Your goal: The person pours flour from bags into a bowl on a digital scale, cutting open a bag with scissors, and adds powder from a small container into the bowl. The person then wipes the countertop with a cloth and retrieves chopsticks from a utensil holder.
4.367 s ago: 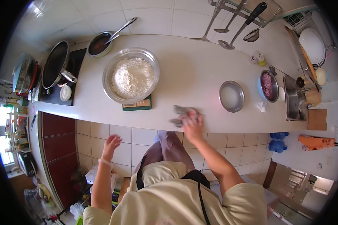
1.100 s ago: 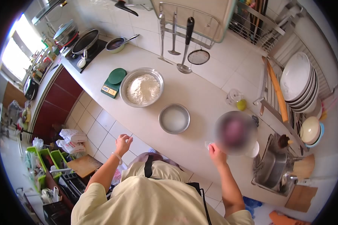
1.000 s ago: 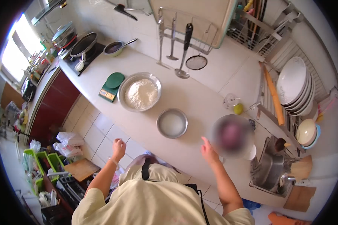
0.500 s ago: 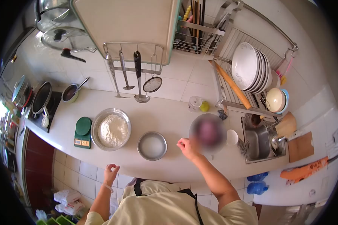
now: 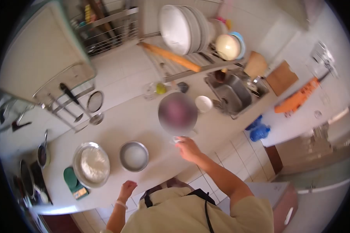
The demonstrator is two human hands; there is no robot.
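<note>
My right hand (image 5: 189, 150) is over the counter's front part, just below a round bowl-like shape (image 5: 177, 113) whose pinkish-purple contents are blurred. Its fingers are pinched around something small, pale and shiny (image 5: 176, 140), too smeared to name. My left hand (image 5: 128, 188) hovers by the counter's front edge, fingers curled in, with nothing visible in them. Nearest to it is a metal bowl (image 5: 121, 164) of whitish liquid. To that bowl's left stands a larger metal basin (image 5: 77, 169) with a heap of white flour-like powder (image 5: 94, 162).
A green kitchen scale (image 5: 70, 178) sits left of the basin. A white cup (image 5: 203, 104), a green-lidded small jar (image 5: 160, 89) and the sink (image 5: 235, 93) lie to the right. Above are a dish rack with plates (image 5: 177, 29), a rolling pin (image 5: 169, 57) and hanging ladles (image 5: 96, 118).
The view has turned to the right, tilting the counter. My right hand has moved from left of the blurred bowl to the counter in front of it, now with something pale in its fingers.
</note>
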